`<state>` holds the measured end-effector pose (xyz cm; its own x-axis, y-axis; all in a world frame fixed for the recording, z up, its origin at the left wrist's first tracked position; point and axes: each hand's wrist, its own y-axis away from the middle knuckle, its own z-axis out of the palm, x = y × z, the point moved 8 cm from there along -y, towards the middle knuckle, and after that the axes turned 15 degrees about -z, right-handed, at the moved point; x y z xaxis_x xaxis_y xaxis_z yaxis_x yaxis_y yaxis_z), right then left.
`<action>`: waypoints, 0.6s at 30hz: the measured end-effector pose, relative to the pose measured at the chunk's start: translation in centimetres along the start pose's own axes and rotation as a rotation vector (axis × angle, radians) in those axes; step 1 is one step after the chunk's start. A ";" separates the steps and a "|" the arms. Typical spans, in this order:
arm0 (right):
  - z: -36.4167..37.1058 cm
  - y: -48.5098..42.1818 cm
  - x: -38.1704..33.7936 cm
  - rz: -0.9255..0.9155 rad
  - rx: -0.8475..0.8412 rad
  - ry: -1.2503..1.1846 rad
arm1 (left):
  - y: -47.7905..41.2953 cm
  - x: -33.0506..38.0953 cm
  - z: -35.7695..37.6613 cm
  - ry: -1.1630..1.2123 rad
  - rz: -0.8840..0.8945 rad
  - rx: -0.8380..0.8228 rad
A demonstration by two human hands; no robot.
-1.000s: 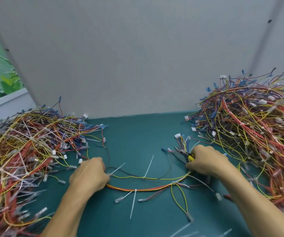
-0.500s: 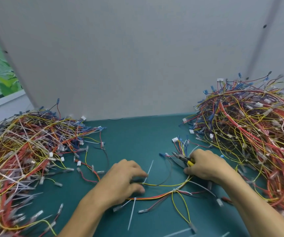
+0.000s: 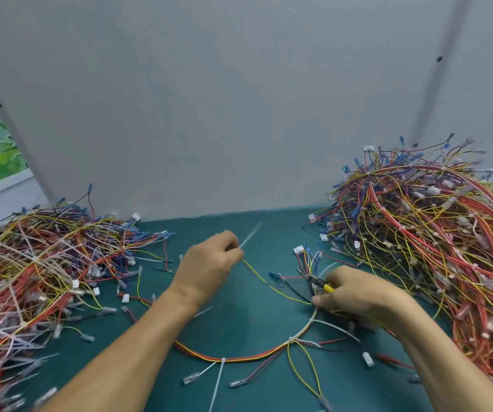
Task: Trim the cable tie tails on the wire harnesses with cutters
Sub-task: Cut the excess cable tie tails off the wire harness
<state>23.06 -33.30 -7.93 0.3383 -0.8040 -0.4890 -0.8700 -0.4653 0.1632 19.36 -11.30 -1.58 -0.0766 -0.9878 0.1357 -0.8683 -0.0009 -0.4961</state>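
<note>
The left hand has lifted off the mat since half a second ago and gone farther from the person, taking a strand with it, while the right hand has stayed where it was. The left fingertips are curled together and pinch a white cable tie tail, which sticks out blurred beyond them. A yellow wire runs from that pinch across to the right hand. The right fingers are wrapped round the yellow handles of the cutters, whose nose points away from the knuckles toward the left hand; whether the blades are apart cannot be told. Just below the right thumb the wire harness begins, a red, orange and yellow bundle curving on the teal mat back under the left forearm, with more uncut white tails along it. Outside the left hand lies the left pile of harnesses, outside the right the right pile. Beyond both hands stands a grey partition.
</note>
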 end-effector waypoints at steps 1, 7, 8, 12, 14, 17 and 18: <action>0.0 0.0 0.0 -0.004 -0.005 0.014 | 0.0 -0.7 1.4 0.001 -0.068 -0.068; 0.3 -0.4 -0.3 -0.021 -0.019 0.102 | 1.6 -2.6 6.9 -0.189 -0.140 -0.369; 0.2 -0.3 -0.3 -0.025 -0.023 0.099 | 1.7 -2.6 6.8 -0.188 -0.128 -0.369; -0.7 0.3 0.1 -0.067 0.006 -0.131 | 2.0 -2.2 4.4 0.005 -0.168 -0.303; -1.6 0.9 0.3 -0.079 0.059 -0.341 | 2.8 -1.5 2.5 0.149 -0.161 -0.235; -3.1 1.7 0.1 -0.097 0.143 -0.515 | 5.2 0.1 0.8 0.317 -0.107 -0.250; -3.7 1.9 0.1 -0.109 0.172 -0.496 | 6.1 0.6 0.8 0.346 -0.083 -0.293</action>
<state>22.78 -35.68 -4.48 0.2560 -0.4638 -0.8481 -0.8997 -0.4352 -0.0336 14.40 -11.99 -5.19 -0.1169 -0.8761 0.4677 -0.9764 0.0155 -0.2152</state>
